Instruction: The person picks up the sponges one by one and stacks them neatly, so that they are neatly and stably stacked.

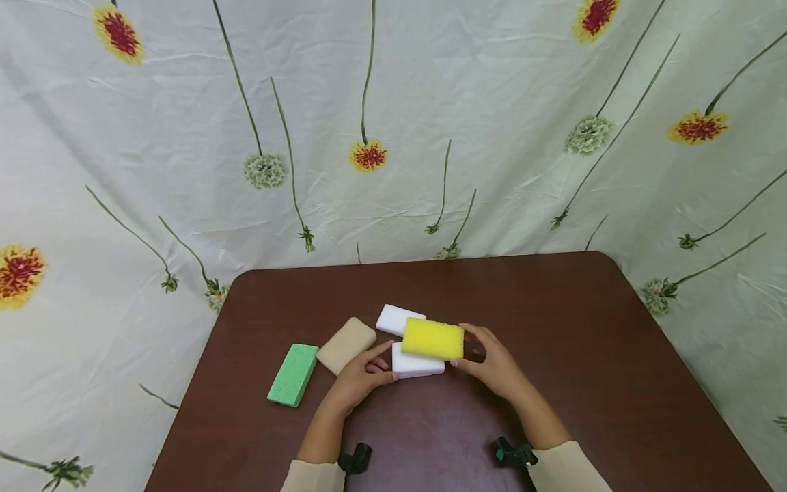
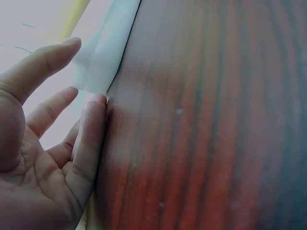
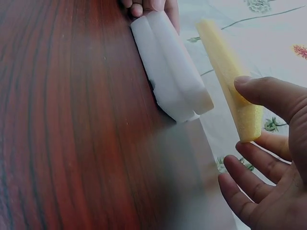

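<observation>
The right hand (image 1: pixel 496 369) pinches a yellow sponge (image 1: pixel 433 339) above a white block (image 1: pixel 418 365). The left hand (image 1: pixel 356 379) pinches that block's end.

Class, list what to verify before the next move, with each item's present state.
1. Yellow sponge held in right hand: ok, gripped at its right end.
2. Yellow sponge clear of near white block: ok, right wrist view shows a gap.
3. Left hand at near white block: ok, at its left end.
4. Far white block fully visible from head: not ok, yellow sponge hides part.
5. Green sponge and beige sponge apart: cannot tell, corners look close.
</observation>
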Tool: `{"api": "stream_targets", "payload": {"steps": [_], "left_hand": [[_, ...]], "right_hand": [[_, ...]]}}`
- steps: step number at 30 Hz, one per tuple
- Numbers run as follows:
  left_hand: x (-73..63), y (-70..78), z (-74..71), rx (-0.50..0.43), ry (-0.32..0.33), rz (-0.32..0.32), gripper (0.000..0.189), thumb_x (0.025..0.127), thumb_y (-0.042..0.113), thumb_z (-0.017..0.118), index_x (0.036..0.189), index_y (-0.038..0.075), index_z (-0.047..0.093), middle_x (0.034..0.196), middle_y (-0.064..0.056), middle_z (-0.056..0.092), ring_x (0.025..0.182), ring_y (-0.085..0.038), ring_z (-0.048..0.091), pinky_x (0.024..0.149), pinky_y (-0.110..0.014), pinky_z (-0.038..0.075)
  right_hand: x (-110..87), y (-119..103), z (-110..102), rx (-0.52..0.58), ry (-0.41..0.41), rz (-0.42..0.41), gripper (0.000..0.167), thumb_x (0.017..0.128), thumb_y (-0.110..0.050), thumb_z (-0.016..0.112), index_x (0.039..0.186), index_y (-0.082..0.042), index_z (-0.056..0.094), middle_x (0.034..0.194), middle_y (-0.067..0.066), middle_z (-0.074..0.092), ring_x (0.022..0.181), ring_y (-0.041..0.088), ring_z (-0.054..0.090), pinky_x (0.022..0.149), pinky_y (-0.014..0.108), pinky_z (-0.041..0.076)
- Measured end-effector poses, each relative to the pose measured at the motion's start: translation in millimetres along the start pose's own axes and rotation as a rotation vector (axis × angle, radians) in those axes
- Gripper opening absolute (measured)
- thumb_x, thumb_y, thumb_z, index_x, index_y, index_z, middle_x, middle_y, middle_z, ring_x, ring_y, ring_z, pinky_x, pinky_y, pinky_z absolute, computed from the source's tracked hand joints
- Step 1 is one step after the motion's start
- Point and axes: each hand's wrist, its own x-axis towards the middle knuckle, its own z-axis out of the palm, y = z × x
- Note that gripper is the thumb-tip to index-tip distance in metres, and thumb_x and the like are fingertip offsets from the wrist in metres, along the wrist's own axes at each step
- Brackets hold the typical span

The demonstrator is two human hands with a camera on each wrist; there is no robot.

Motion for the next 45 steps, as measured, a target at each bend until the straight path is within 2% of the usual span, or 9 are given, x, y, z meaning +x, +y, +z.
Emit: {"api": "stream_targets", "payload": {"steps": [5, 12, 18, 24, 32, 40, 45], "left_hand": [[-0.3, 0.5, 0.1, -0.005, -0.001, 0.000, 0.069, 0.080, 0.025, 0.086, 0.143, 0.026, 0.059, 0.103, -0.008, 0.061, 0.086, -0.018, 0.055, 0.072, -0.027, 0.047], [0.0, 0.1, 0.2, -0.014, -0.003, 0.001, 0.070, 0.080, 0.025, 0.086, 0.144, 0.025, 0.058, 0.102, -0.008, 0.061, 0.085, -0.018, 0.055, 0.071, -0.027, 0.048], [0.2, -1.0, 0.8, -0.012, -0.008, 0.000, 0.074, 0.079, 0.023, 0.086, 0.146, 0.019, 0.056, 0.103, -0.008, 0.061, 0.085, -0.018, 0.056, 0.072, -0.027, 0.049], [-0.9, -0.1, 0.9, -0.005, -0.015, 0.004, 0.075, 0.079, 0.023, 0.086, 0.147, 0.016, 0.055, 0.104, -0.009, 0.061, 0.086, -0.018, 0.057, 0.072, -0.027, 0.049], [-1.4, 0.4, 0.4, -0.020, -0.011, 0.007, 0.075, 0.079, 0.020, 0.086, 0.146, 0.016, 0.055, 0.104, -0.010, 0.060, 0.086, -0.018, 0.056, 0.071, -0.026, 0.049], [-0.5, 0.0, 1.5, -0.046, 0.002, 0.015, 0.073, 0.078, 0.010, 0.085, 0.145, 0.013, 0.056, 0.105, -0.012, 0.061, 0.087, -0.019, 0.055, 0.071, -0.026, 0.048], [-2.0, 0.2, -0.2, -0.066, -0.012, 0.023, 0.074, 0.076, 0.002, 0.082, 0.145, 0.011, 0.056, 0.104, -0.012, 0.061, 0.087, -0.016, 0.056, 0.071, -0.022, 0.049]], "right_hand": [[0.9, -2.2, 4.5, 0.003, -0.027, -0.016, 0.076, 0.084, -0.028, 0.084, 0.149, -0.014, 0.049, 0.144, 0.007, 0.053, 0.129, 0.030, 0.055, 0.107, 0.050, 0.048], [1.7, -2.7, 10.6, -0.017, -0.060, -0.091, 0.073, 0.082, -0.021, 0.085, 0.146, -0.010, 0.051, 0.139, 0.008, 0.057, 0.125, 0.028, 0.058, 0.105, 0.049, 0.049], [1.6, -4.4, 13.8, -0.012, -0.097, -0.125, 0.072, 0.083, -0.017, 0.084, 0.147, -0.007, 0.050, 0.140, 0.010, 0.056, 0.125, 0.030, 0.058, 0.104, 0.049, 0.049], [2.6, -4.3, 15.9, -0.020, -0.103, -0.121, 0.072, 0.084, -0.017, 0.083, 0.147, -0.008, 0.050, 0.140, 0.009, 0.056, 0.124, 0.029, 0.059, 0.104, 0.048, 0.050], [3.2, -1.4, 18.9, -0.018, -0.119, -0.119, 0.076, 0.085, -0.020, 0.083, 0.150, -0.005, 0.046, 0.140, 0.016, 0.054, 0.126, 0.034, 0.059, 0.102, 0.049, 0.050], [-0.3, -1.1, 24.9, 0.027, -0.116, -0.034, 0.085, 0.085, -0.023, 0.083, 0.156, -0.014, 0.038, 0.148, 0.013, 0.048, 0.127, 0.030, 0.058, 0.101, 0.045, 0.051], [-1.7, 1.4, 28.5, 0.046, -0.105, -0.024, 0.084, 0.085, -0.025, 0.083, 0.156, -0.016, 0.039, 0.149, 0.012, 0.048, 0.125, 0.029, 0.058, 0.101, 0.045, 0.052]]}}
